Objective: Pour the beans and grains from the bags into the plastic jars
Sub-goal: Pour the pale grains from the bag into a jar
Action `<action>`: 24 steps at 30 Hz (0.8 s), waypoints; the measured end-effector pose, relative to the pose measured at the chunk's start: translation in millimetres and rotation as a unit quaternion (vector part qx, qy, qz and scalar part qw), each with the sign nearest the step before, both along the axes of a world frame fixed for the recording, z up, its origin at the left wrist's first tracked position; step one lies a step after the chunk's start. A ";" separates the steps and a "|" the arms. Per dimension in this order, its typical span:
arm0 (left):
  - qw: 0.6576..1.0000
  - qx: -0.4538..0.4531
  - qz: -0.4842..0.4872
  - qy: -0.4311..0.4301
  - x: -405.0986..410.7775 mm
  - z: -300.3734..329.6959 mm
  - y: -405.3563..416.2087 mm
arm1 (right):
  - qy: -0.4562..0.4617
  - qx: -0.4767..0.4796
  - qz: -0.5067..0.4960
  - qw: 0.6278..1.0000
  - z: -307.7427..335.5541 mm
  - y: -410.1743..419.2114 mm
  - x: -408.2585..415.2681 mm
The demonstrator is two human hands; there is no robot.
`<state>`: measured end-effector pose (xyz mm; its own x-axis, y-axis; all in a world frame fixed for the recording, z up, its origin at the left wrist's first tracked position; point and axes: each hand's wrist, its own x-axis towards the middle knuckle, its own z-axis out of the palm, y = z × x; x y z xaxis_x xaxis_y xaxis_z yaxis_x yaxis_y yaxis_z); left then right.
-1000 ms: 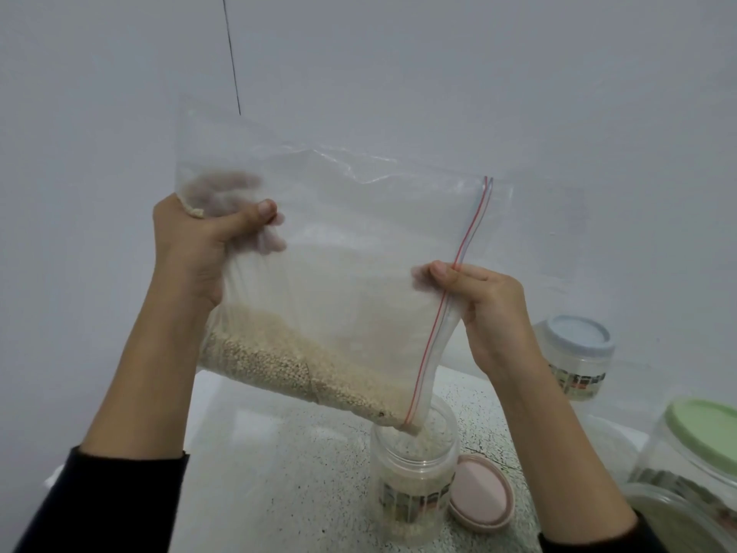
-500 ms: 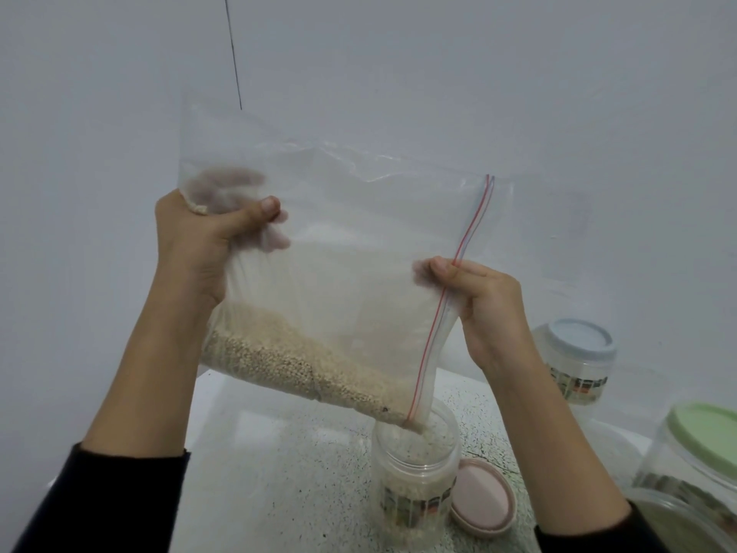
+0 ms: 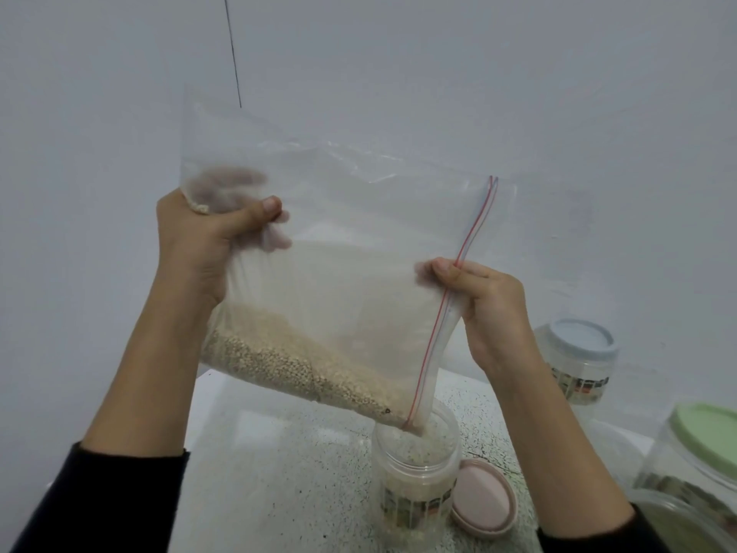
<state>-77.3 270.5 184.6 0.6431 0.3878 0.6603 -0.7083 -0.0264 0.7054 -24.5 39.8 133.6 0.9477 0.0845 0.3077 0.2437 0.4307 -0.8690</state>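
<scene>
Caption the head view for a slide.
Both hands, left and right, tilt a zip bag, pouring grain into an open jar.

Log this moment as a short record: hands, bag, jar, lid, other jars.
left hand: grips the bag's raised bottom corner
right hand: pinches the bag by its zip edge
bag: clear, tilted, grain gathered at its low corner over the jar
open jar: upright on the speckled table, partly filled
pink lid: on the table, right beside the jar
other jars: blue-lidded jar, green-lidded jar, both closed
</scene>
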 end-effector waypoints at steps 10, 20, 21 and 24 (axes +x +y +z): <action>1.000 0.001 0.001 -0.001 0.6 1.2 2.1 | 0.004 0.002 -0.004 1.000 0.3 3.0 0.6; 1.000 0.005 0.008 -0.002 -1.4 2.4 8.1 | -0.010 0.002 0.021 1.000 2.1 3.5 -5.4; 1.000 0.005 0.007 -0.003 -1.8 2.6 8.1 | -0.010 0.001 0.020 1.000 2.0 3.7 -5.8; 1.000 0.006 0.005 -0.007 -3.0 4.1 8.0 | -0.007 0.010 0.021 1.000 2.1 3.6 -6.7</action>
